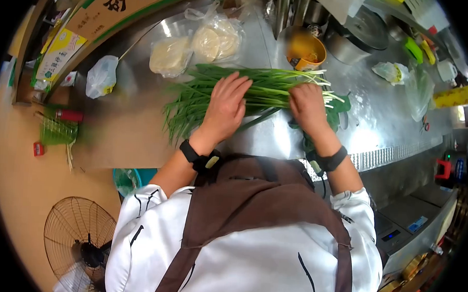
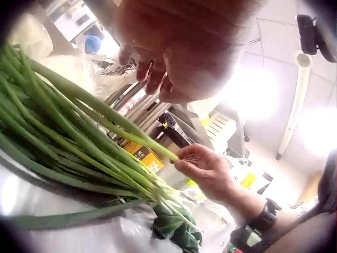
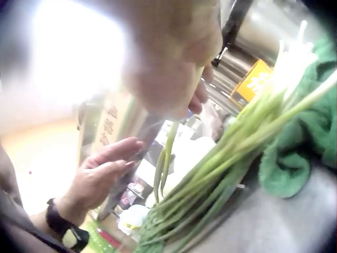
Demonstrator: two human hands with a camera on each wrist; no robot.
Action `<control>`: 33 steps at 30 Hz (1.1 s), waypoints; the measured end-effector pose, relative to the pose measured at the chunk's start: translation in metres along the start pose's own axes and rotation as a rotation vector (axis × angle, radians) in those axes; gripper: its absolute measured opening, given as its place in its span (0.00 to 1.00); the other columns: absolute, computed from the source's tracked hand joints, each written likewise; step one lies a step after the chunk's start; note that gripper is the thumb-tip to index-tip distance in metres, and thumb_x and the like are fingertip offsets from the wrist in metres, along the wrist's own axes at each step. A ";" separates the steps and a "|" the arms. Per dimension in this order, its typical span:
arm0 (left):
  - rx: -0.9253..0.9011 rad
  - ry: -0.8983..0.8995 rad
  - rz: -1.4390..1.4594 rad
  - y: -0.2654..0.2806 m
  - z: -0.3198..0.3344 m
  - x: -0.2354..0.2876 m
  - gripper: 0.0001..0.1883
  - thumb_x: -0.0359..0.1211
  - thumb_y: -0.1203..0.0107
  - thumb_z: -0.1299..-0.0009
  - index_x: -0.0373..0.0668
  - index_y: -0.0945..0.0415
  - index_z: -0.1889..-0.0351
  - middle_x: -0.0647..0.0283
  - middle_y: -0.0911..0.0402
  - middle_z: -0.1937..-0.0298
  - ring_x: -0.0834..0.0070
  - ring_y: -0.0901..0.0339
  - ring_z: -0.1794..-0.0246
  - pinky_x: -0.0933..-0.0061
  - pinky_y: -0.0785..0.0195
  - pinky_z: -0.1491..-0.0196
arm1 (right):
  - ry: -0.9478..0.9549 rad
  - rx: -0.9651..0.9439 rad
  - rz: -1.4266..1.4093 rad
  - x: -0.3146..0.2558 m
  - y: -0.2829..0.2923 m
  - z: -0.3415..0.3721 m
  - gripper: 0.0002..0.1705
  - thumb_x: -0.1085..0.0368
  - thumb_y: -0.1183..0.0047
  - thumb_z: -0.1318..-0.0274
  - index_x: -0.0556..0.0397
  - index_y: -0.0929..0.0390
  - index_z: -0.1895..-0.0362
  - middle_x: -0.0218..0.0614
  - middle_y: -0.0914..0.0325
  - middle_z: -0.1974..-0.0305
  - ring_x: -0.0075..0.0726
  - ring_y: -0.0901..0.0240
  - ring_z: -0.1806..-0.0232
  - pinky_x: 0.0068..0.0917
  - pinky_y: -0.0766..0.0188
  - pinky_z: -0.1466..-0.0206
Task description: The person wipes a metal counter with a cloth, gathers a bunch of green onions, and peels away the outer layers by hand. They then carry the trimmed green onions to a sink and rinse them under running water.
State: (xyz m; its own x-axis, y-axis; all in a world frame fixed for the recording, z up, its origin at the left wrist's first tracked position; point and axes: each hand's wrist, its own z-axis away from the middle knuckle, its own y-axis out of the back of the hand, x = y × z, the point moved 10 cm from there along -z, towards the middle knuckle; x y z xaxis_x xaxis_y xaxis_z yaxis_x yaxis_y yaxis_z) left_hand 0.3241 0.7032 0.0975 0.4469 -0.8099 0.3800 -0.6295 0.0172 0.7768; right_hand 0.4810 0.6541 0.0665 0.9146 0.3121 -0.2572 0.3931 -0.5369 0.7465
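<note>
A big bunch of scallions (image 1: 268, 82) lies across the metal counter, green tops to the left and white ends to the right. My right hand (image 1: 307, 108) is at the white end. In the left wrist view its thumb and fingers pinch a scallion (image 2: 150, 141) raised above the others. Over the green part is my left hand (image 1: 226, 109); the right wrist view shows this left hand (image 3: 100, 176) with extended fingers, holding nothing. A green cloth (image 3: 287, 163) lies beside the white ends, beneath my right forearm.
Bagged pale rounds (image 1: 215, 41) and another bagged pack (image 1: 170, 55) lie behind the scallions. A yellow-orange tub (image 1: 313, 58) and a lidded pot (image 1: 356, 39) stand at the back right. A tied white bag (image 1: 102, 76) is at left. A fan (image 1: 76, 238) stands on the floor.
</note>
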 end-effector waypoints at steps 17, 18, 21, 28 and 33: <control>-0.232 -0.207 0.258 -0.012 -0.018 0.069 0.14 0.27 0.45 0.37 0.38 0.30 0.54 0.54 0.28 0.64 0.55 0.29 0.64 0.60 0.35 0.63 | -0.496 0.114 -1.102 -0.008 0.042 0.011 0.18 0.63 0.50 0.37 0.59 0.29 0.46 0.34 0.24 0.59 0.24 0.30 0.63 0.22 0.32 0.59; -0.231 -0.189 0.291 -0.015 -0.017 0.067 0.13 0.27 0.45 0.37 0.38 0.30 0.55 0.54 0.28 0.65 0.55 0.29 0.64 0.61 0.35 0.63 | -0.341 0.112 -0.989 -0.015 0.052 0.000 0.16 0.62 0.53 0.35 0.59 0.27 0.49 0.35 0.24 0.59 0.24 0.30 0.62 0.22 0.32 0.59; -0.238 -0.201 0.281 -0.018 -0.016 0.061 0.11 0.27 0.44 0.38 0.38 0.29 0.57 0.54 0.27 0.66 0.55 0.29 0.65 0.61 0.34 0.64 | -0.516 0.016 -1.293 -0.021 0.033 0.003 0.17 0.58 0.58 0.32 0.60 0.25 0.59 0.38 0.23 0.61 0.27 0.29 0.66 0.23 0.31 0.63; -0.058 -0.283 0.237 -0.005 -0.016 0.045 0.03 0.26 0.49 0.34 0.37 0.28 0.65 0.56 0.28 0.73 0.59 0.29 0.72 0.64 0.35 0.68 | -0.815 0.245 -1.816 -0.015 -0.007 0.014 0.23 0.52 0.67 0.29 0.55 0.31 0.71 0.47 0.24 0.64 0.32 0.30 0.76 0.27 0.31 0.73; 0.408 0.446 0.603 0.057 -0.008 -0.089 0.04 0.28 0.50 0.30 0.39 0.26 0.64 0.64 0.31 0.75 0.76 0.31 0.72 0.73 0.35 0.66 | -0.978 0.629 -1.883 0.087 0.005 0.073 0.24 0.49 0.65 0.30 0.52 0.29 0.73 0.39 0.23 0.68 0.30 0.31 0.78 0.27 0.32 0.72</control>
State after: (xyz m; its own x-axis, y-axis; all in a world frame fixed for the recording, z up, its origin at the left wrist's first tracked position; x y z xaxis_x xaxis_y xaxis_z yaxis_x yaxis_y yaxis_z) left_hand 0.2533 0.7805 0.1119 0.1162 -0.4222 0.8990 -0.9815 0.0898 0.1690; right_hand 0.5697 0.6215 0.0030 -0.7797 0.3528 -0.5173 0.4051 -0.3457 -0.8464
